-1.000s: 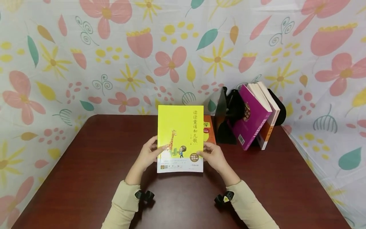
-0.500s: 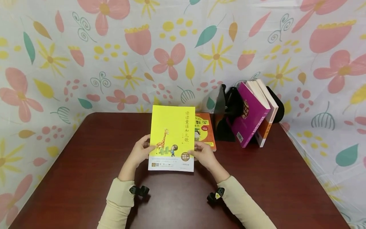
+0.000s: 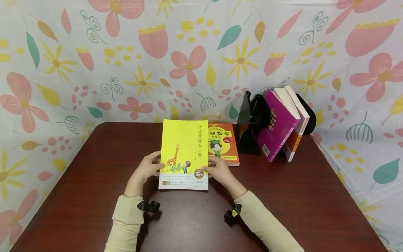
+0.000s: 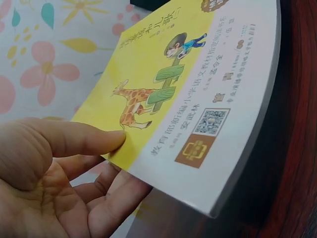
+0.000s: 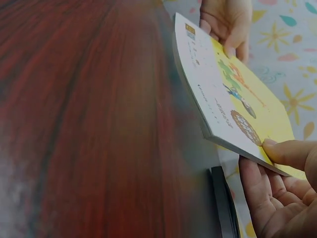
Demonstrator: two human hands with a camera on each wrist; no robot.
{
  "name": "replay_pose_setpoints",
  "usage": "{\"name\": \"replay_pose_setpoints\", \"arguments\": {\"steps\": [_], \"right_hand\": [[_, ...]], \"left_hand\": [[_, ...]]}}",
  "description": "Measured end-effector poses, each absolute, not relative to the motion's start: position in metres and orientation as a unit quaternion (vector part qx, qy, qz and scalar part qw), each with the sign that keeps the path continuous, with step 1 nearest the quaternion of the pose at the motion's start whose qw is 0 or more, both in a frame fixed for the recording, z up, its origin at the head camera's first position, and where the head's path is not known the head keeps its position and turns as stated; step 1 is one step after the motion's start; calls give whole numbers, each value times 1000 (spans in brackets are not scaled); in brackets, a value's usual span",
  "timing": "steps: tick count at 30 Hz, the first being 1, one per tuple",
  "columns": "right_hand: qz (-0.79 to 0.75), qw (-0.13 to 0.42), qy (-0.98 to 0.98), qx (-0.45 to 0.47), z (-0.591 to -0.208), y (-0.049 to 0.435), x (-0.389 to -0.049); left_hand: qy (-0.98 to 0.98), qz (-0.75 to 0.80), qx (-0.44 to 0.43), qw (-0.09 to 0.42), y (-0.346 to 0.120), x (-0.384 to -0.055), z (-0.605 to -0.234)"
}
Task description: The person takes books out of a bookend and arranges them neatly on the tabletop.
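Both hands hold up a yellow paperback book (image 3: 184, 147) with a giraffe and a child on its cover and a white band along the bottom. The left hand (image 3: 146, 171) pinches its left edge, thumb on the front cover and fingers behind, as the left wrist view shows on the book (image 4: 168, 84). At the opposite edge the right hand (image 3: 220, 170) grips it the same way, thumb on the cover near the brown round badge. In the right wrist view the book (image 5: 233, 94) is tilted and its lower edge stands clear of the table.
An orange book (image 3: 231, 145) lies on the dark red wooden table (image 3: 78, 196), partly behind the yellow book. To its right a black bookend (image 3: 247, 126) stands beside a leaning purple book (image 3: 277, 127) and a white-and-orange book (image 3: 296, 140). A flowered cloth (image 3: 126, 70) hangs behind.
Both hands have moved left with the yellow book, so more of the orange book's cover shows. The grip looks the same.
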State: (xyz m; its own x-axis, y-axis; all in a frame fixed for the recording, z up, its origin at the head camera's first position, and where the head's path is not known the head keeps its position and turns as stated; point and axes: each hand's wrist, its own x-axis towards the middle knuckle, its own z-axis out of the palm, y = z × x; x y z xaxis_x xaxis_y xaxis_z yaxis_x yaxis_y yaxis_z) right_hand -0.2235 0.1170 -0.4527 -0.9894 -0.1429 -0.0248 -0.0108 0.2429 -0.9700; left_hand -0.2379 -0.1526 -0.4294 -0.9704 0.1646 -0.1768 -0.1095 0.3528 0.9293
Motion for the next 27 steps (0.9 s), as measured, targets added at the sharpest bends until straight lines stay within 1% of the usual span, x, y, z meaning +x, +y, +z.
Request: {"name": "replay_pose_setpoints", "arguments": {"steps": [4,10,17,27], "right_hand": [[-613,63,786,-52,-453,110,-225],[-614,62,785,-48,-456,99,-225],[-616,60,783,-62,-459,90,-221],[-603,90,789,-73,-459,81,-224]], "left_hand": [[816,565,6,121,-158,-238,-429],[822,557,-10,119,-167,-237,-427],[831,540,-23,132,-173,-238,-428],[839,525,-29,139,-180,-239,-433]]}}
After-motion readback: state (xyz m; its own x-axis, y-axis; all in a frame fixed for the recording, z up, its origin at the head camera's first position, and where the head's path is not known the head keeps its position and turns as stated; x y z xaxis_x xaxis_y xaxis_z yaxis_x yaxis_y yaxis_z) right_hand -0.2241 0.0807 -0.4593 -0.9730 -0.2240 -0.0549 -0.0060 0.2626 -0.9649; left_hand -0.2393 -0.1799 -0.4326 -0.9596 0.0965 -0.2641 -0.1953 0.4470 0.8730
